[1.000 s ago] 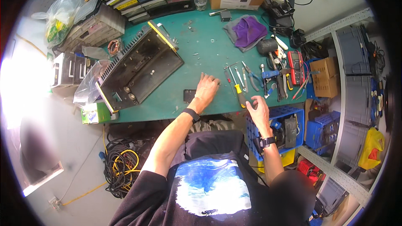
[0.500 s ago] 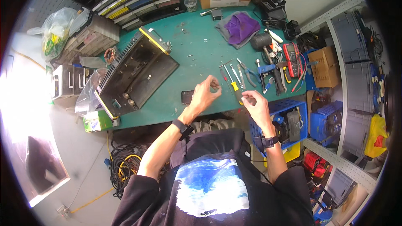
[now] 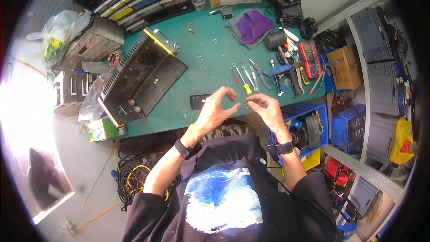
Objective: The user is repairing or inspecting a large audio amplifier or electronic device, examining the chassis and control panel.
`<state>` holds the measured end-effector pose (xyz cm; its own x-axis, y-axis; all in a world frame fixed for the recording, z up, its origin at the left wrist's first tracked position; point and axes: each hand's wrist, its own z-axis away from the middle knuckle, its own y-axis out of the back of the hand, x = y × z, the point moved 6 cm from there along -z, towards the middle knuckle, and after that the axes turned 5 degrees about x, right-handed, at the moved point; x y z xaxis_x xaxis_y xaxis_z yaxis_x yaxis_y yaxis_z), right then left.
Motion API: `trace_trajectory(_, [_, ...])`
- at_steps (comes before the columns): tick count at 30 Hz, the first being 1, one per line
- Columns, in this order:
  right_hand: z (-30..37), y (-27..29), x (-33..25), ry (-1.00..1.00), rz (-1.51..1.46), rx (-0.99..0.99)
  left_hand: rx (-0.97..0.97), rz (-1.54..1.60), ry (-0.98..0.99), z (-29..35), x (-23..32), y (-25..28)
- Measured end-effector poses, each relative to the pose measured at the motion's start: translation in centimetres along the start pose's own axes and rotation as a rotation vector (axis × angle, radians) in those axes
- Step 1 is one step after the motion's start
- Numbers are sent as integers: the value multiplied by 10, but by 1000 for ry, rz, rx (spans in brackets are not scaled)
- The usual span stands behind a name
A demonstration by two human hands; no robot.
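Note:
My left hand [image 3: 219,111] hovers over the front of the green bench, fingers curved and thumb apart, with nothing visible between them. Close by on the right, my right hand [image 3: 268,111] has thumb and fingertips pinched together; whatever they hold is too small to make out. Beside the left hand lies a flat black rectangular plate [image 3: 197,101], partly covered by it. Just beyond the right hand is a screwdriver with a yellow handle [image 3: 247,89], its lower part hidden. A large black finned metal housing [image 3: 154,78] sits tilted on the left, with loose round pieces inside.
Wrenches, pliers [image 3: 264,77], a mallet [image 3: 275,41] and a red multimeter [image 3: 309,57] lie on the right of the bench [image 3: 210,69]. A purple cloth [image 3: 253,26] is farther back. Small screws are scattered mid-bench. A blue crate [image 3: 324,127] stands below the right edge.
My right hand has moved left, closer to the left hand, and its fingertips are pinched. My left hand has turned slightly, with thumb and fingers wider apart. The view has shifted a little.

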<state>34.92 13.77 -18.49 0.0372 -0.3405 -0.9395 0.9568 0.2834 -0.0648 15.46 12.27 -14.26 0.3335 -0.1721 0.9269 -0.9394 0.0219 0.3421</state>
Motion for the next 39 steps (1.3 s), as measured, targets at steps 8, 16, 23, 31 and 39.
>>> trace_trajectory(8, [17,26,1,-44,-161,65,267,-144,193,32,-17,64])
trace_trajectory(16, [42,52,35,-43,-249,141,436,-172,373,79,-44,133])
trace_trajectory(23, [71,70,53,5,-326,284,608,-359,244,97,-25,190])
trace_trajectory(31, [75,68,19,124,-97,426,636,-921,-129,93,25,250])
trace_trajectory(39, [72,74,40,112,-62,459,690,-1074,87,109,-16,308])
